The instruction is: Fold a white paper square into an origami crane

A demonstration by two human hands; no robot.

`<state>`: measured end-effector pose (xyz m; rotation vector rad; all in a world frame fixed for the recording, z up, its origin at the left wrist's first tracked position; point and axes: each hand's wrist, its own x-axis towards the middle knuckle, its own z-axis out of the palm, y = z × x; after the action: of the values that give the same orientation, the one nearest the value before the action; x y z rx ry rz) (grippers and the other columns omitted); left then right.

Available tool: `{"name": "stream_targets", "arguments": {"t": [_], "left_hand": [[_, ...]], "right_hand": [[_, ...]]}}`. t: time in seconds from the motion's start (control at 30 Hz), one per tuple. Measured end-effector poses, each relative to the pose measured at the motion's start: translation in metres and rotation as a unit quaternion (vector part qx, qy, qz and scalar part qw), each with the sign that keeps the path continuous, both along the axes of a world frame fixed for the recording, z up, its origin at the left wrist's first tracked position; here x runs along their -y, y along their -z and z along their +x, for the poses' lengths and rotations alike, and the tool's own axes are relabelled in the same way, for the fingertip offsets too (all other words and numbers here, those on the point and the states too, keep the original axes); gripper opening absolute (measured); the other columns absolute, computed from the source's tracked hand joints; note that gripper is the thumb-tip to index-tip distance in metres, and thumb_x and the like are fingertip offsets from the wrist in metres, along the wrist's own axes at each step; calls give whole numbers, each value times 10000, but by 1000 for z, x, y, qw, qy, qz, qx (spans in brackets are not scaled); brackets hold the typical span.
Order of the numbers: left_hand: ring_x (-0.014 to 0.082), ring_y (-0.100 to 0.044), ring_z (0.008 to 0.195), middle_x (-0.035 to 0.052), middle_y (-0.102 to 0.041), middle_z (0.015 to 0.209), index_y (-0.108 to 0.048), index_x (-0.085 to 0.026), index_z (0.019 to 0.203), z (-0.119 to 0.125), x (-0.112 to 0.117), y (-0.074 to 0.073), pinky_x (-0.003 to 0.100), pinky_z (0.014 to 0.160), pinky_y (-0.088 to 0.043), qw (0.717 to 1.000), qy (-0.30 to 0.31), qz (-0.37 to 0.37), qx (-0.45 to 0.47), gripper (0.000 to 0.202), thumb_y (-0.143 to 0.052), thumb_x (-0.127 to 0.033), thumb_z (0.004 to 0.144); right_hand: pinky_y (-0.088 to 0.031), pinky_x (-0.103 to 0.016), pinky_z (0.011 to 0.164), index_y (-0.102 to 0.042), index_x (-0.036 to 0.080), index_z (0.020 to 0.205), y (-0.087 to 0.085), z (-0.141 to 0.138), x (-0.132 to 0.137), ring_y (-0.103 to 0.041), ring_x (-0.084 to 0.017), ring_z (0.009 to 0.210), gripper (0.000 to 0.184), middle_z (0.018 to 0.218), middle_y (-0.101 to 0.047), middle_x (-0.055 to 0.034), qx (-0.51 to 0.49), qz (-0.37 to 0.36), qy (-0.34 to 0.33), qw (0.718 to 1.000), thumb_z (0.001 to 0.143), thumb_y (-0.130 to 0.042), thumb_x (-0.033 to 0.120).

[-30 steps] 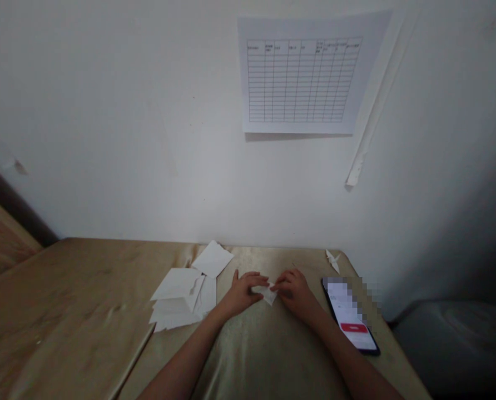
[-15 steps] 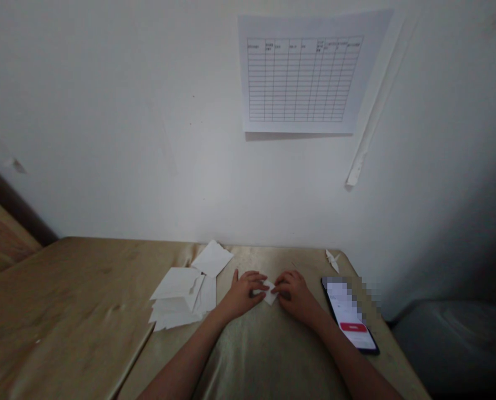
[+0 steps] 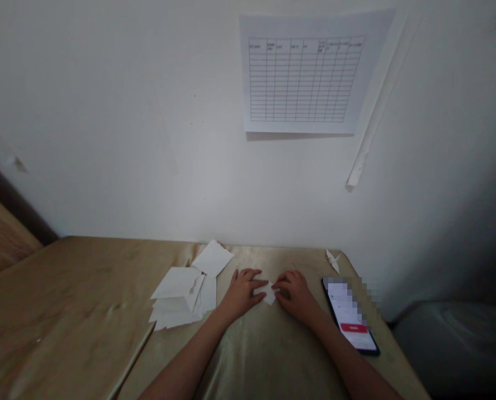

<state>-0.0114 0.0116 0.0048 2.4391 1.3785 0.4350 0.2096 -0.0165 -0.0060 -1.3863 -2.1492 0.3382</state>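
A small folded piece of white paper (image 3: pixel 269 295) lies on the table between my two hands, its lower corner pointing towards me. My left hand (image 3: pixel 243 291) has its thumb and forefinger at the paper's left edge, with the other fingers raised and slightly apart. From the other side, my right hand (image 3: pixel 293 289) grips the paper's right edge with thumb and bent fingertips. The fingertips cover part of the paper, so its exact folds cannot be made out.
Several loose white paper sheets (image 3: pixel 175 294) lie left of my hands, with another paper square (image 3: pixel 213 258) behind them. A folded paper crane (image 3: pixel 333 261) sits at the far right corner. A phone (image 3: pixel 348 316) rests by my right forearm. The wall (image 3: pixel 189 183) rises behind the table.
My left fingers have shifted slightly left and their tips have drawn back a little, baring more of the paper's left side. My right hand stays nearly in place.
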Motion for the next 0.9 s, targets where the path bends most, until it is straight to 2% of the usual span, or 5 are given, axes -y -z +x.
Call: {"name": "stream_targets", "arguments": {"t": [0.2,0.4,0.67,0.9], "left_hand": [[325,-413,1391,33,-509,1513,-670,-421,1270,0,1,-2,610,1187,-224,1000,-8,9,-26,396,-687,-413,875],[388,-344,1433,12,-427,1568,-655,-511,1245,0,1,-4,693,1151,-191,998,-54,3,-38,432,-725,-492,819],[402,-297,1463,-5,-399,1588,-651,-519,1244,0,2,-9,696,1155,-157,997,-70,-25,-37,450,-731,-504,802],[410,-306,1458,10,-418,1576,-658,-518,1236,1,3,-10,713,1145,-157,996,-72,-21,-41,436,-727,-495,806]], "right_hand": [[-313,-480,1125,-727,309,1161,1,-5,3,-483,-265,1204,321,1179,-623,-74,21,5,27,999,864,-645,214],[-317,-500,1120,-686,362,1239,3,-9,6,-458,-283,1241,413,1239,-580,-90,44,5,37,998,867,-622,194],[-279,-571,1114,-715,397,1183,-1,-11,6,-473,-321,1242,375,1242,-598,-100,69,11,71,995,841,-678,248],[-186,-648,1134,-755,369,1095,-2,-11,5,-495,-331,1246,301,1209,-630,-92,69,2,80,994,822,-701,256]]}}
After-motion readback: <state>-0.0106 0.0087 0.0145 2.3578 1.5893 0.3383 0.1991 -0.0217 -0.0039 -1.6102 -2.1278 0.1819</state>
